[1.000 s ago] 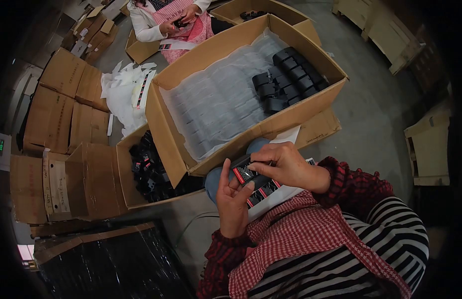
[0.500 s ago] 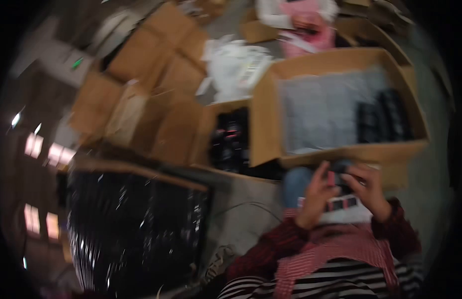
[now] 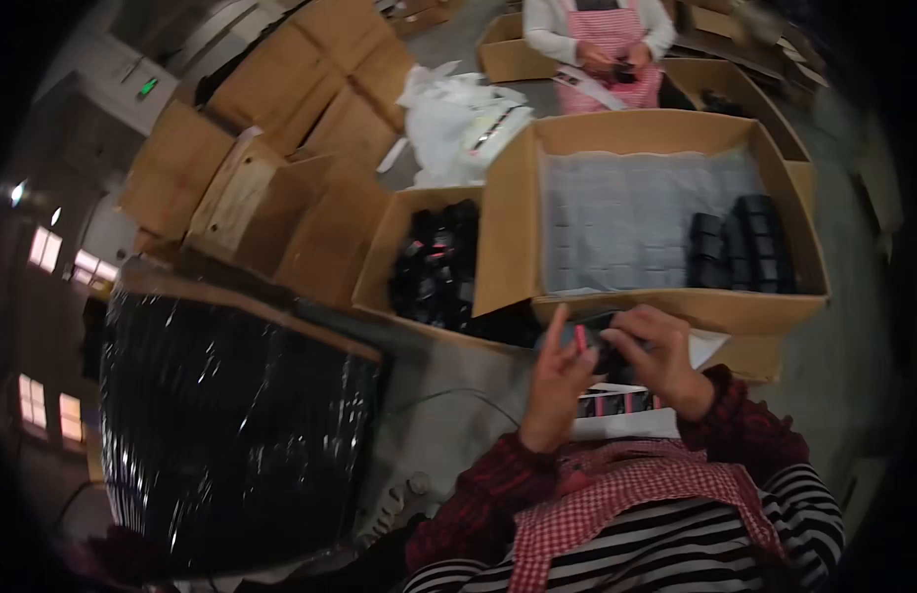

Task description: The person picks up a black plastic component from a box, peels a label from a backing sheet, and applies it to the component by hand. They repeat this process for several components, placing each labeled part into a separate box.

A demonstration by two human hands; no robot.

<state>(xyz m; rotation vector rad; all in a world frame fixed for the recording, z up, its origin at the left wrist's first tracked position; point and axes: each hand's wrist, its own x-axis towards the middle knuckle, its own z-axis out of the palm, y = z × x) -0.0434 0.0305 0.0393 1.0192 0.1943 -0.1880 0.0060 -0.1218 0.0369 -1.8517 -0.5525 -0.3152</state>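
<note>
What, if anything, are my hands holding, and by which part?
Your left hand and right hand hold a black piece, seemingly by opposite sides; the exact grip is unclear.

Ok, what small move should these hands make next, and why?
Probably press the pink-edged label flat with the right hand: its fingertips are at the black piece, which the left hand seems to steady. Whether the label lies flat is too blurred to tell.
</note>
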